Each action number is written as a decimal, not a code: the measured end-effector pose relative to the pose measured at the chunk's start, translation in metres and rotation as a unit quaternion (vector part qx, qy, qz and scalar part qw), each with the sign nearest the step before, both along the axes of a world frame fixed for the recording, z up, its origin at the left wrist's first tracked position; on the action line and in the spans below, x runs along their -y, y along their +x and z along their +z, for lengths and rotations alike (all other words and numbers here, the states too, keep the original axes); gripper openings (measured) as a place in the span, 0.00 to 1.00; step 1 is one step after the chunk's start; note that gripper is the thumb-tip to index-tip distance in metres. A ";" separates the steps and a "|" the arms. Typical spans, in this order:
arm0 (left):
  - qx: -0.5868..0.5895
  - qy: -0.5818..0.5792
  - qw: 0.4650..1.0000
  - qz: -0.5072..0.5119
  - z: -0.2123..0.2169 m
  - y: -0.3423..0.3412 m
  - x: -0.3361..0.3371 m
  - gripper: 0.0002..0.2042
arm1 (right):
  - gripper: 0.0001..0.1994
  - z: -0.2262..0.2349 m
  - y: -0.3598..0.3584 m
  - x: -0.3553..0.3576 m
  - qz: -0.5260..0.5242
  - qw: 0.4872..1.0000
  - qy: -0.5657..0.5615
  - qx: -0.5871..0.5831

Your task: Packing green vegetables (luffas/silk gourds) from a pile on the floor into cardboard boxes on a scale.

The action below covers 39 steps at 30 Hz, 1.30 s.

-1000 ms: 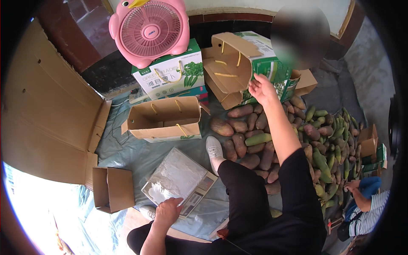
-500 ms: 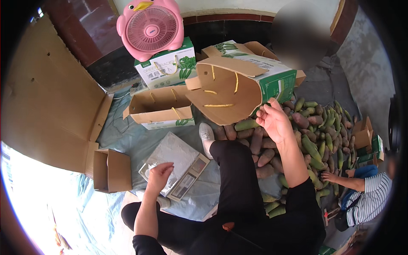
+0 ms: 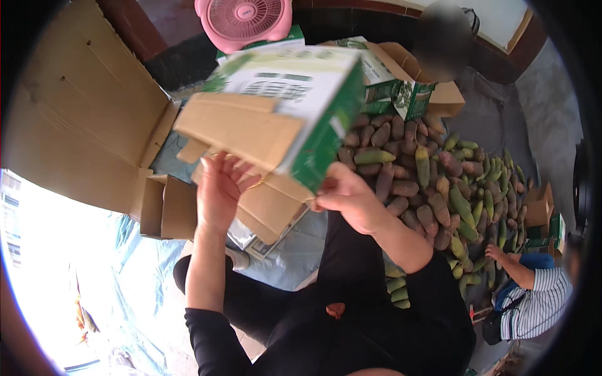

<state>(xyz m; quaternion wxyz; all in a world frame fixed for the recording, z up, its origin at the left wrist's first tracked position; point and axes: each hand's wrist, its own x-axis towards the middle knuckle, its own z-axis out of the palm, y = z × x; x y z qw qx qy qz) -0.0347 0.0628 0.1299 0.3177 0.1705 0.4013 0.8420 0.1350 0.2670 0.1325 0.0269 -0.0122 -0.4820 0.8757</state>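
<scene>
A white and green cardboard carton hangs tilted in front of me, its brown flaps facing down toward me. Closed on the carton's lower green corner is my right hand, thumb and fingers pinching the edge. My left hand is below the flaps, palm up and fingers spread, close to a yellow cord handle. Whether its fingertips touch the cardboard I cannot tell. Beneath the carton, a flat scale is mostly covered.
Reddish and green radishes are heaped on the right. More cartons and a pink fan are at the back. A small brown box and a large cardboard sheet stand left. Another person reaches toward the heap.
The carton has come left and nearer, turning so its printed side shows. My right hand has moved left and down with it; my left hand has risen toward the flaps.
</scene>
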 end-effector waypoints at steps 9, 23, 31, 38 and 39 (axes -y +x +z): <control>0.089 -0.063 0.974 0.196 0.009 -0.017 0.056 0.19 | 0.15 -0.031 -0.046 -0.023 0.067 0.922 0.375 -0.064; -0.046 -0.399 0.879 0.258 -0.014 -0.034 0.111 0.21 | 0.24 -0.062 -0.056 -0.146 -0.022 0.951 0.272 0.146; -0.035 -0.536 0.827 0.168 -0.039 -0.044 0.111 0.15 | 0.33 -0.070 -0.096 -0.152 0.139 0.941 0.283 0.120; -0.160 -0.631 0.757 0.051 -0.060 -0.036 0.101 0.10 | 0.31 -0.066 -0.123 -0.139 0.267 0.883 0.364 0.129; -0.171 -0.646 0.744 0.012 -0.061 -0.036 0.101 0.10 | 0.30 -0.064 -0.125 -0.137 0.282 0.871 0.381 0.127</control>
